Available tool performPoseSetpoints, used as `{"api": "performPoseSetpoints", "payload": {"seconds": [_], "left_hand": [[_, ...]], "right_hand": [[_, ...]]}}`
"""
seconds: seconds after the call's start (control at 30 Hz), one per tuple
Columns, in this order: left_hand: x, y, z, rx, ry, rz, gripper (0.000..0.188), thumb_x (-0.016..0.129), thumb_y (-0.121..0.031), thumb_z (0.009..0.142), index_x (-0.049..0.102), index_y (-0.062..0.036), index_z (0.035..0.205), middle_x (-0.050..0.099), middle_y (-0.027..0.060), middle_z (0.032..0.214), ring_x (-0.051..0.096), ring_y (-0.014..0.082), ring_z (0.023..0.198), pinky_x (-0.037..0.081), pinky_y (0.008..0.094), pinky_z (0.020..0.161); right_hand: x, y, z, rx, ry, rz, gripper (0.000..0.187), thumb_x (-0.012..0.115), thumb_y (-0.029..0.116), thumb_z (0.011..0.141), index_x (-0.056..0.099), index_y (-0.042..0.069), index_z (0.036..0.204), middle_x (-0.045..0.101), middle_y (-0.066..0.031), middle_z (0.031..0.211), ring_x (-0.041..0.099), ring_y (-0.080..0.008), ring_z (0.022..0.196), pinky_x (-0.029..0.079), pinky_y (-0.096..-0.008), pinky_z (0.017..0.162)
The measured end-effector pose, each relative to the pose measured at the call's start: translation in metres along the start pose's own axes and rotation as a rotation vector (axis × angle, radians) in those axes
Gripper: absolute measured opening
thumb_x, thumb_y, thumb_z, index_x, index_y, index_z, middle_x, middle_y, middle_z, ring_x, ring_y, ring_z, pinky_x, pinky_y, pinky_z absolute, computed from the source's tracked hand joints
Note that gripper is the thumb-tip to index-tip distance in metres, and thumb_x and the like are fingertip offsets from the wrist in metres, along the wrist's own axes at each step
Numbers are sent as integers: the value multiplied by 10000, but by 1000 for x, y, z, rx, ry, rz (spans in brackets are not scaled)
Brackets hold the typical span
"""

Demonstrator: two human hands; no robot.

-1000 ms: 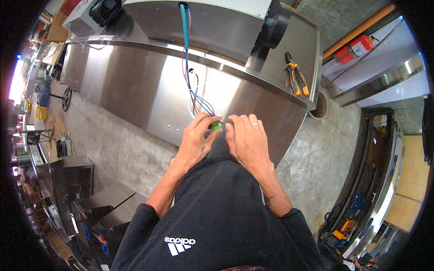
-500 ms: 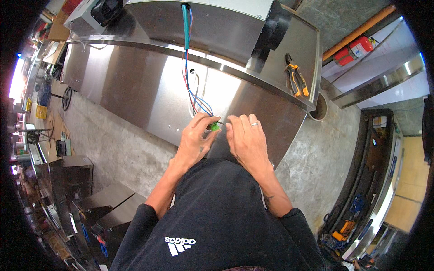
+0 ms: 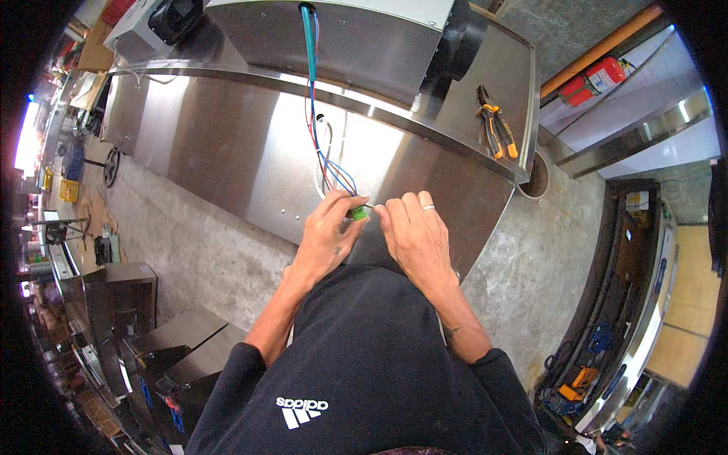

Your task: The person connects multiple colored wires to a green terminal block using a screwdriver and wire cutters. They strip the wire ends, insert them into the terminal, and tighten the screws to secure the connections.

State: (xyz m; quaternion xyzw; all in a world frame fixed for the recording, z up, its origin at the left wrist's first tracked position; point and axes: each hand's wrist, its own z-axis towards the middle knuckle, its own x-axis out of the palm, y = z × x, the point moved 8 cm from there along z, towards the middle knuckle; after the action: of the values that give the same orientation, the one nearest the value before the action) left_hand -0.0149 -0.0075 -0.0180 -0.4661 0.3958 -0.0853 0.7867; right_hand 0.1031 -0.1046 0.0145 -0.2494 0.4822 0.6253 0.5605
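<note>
My left hand (image 3: 331,231) pinches a small green terminal block connector (image 3: 359,214) between thumb and fingers. Blue, red and dark wires (image 3: 327,163) run into it from a green sleeve (image 3: 309,45) that comes out of a hole in the steel housing above. Just to the right, my right hand (image 3: 413,231) is closed, thumb against the fingers. Between its fingertips and the connector shows a thin dark piece (image 3: 370,205); whether it is a wire or a tool's shaft I cannot make out.
Pliers with orange and black handles (image 3: 497,130) lie on the steel top at the right. A steel panel (image 3: 220,144) stands in front of me, with a white cable (image 3: 327,140) coming through its hole. A red fire extinguisher (image 3: 593,83) is at the far right.
My right hand's fingers have drawn closer together at the thin dark piece, and the hand has shifted slightly. The left hand keeps its hold on the connector.
</note>
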Motion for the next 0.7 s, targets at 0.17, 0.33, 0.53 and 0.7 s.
{"api": "performPoseSetpoints", "payload": {"seconds": [0.17,0.33,0.53,0.7], "left_hand": [[3,-2,0,-2,12,11,376,857,4,851,763,-26,1214,718,133,1089,736,279,958,606,377,842],[1,1,-1,-5,-30,-14,383,859,11,847,761,-20,1216,719,134,1094,740,267,951,608,370,845],[-1,-1,1,33,26,-2,382,865,8,843,761,-18,1210,720,135,1099,740,265,943,607,368,831],[-3,-2,0,32,-11,22,370,863,3,851,762,-18,1206,726,134,1094,737,268,934,601,370,813]], "right_hand": [[-9,2,5,-23,-39,95,202,734,174,995,611,15,1011,592,-158,942,587,-342,855,513,-429,728],[6,-5,-4,-12,1,125,195,732,162,989,609,14,1019,595,-162,944,590,-340,843,514,-434,694],[0,-2,-2,8,-10,32,162,730,119,974,609,20,1013,597,-159,928,593,-347,846,518,-443,714],[-2,1,0,-6,-21,129,125,719,92,974,612,29,986,590,-160,920,591,-358,847,520,-458,755]]}}
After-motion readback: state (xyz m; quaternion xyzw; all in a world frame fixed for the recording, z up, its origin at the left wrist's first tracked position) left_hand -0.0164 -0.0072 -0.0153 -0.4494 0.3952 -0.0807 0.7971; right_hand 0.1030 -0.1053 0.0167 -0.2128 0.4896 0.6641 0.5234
